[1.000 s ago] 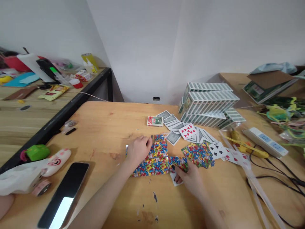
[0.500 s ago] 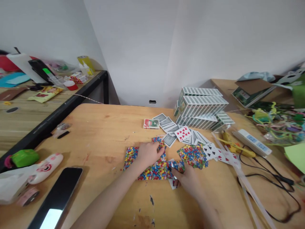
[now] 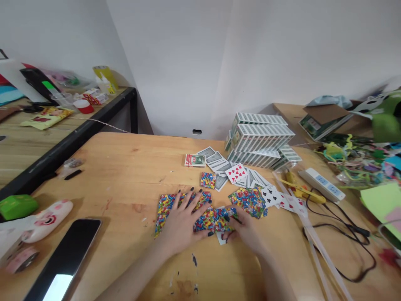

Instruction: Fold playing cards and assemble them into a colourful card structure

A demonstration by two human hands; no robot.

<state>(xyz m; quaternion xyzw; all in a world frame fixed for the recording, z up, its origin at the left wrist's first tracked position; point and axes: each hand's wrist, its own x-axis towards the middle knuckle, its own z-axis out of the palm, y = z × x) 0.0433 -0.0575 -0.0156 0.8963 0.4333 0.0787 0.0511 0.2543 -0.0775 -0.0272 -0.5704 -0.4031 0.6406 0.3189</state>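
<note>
My left hand (image 3: pixel 181 221) lies flat with fingers spread on a sheet (image 3: pixel 163 209) printed in a dense multicoloured pattern. To its right, my right hand (image 3: pixel 246 230) pinches the edge of a small piece with the same pattern (image 3: pixel 222 220), which lies against the sheet's right end. Part of a white playing card (image 3: pixel 222 238) shows under that piece. A separate small patterned piece (image 3: pixel 208 180) rests just beyond the sheet. Right of my right hand is a fanned group of patterned pieces (image 3: pixel 249 201), beside face-up playing cards (image 3: pixel 270 195).
Spread grey-backed cards (image 3: pixel 216 161) and a card box (image 3: pixel 194 160) lie farther back, before stacked striped boxes (image 3: pixel 263 138). A power strip (image 3: pixel 326 184), yellow glue gun (image 3: pixel 302 190), cables and clear strips occupy the right. A phone (image 3: pixel 64 259) lies at left.
My left hand has come back from the small patterned piece beyond the sheet, now uncovered, and spread flat on the sheet. My right hand stays at its piece. The view has shifted slightly.
</note>
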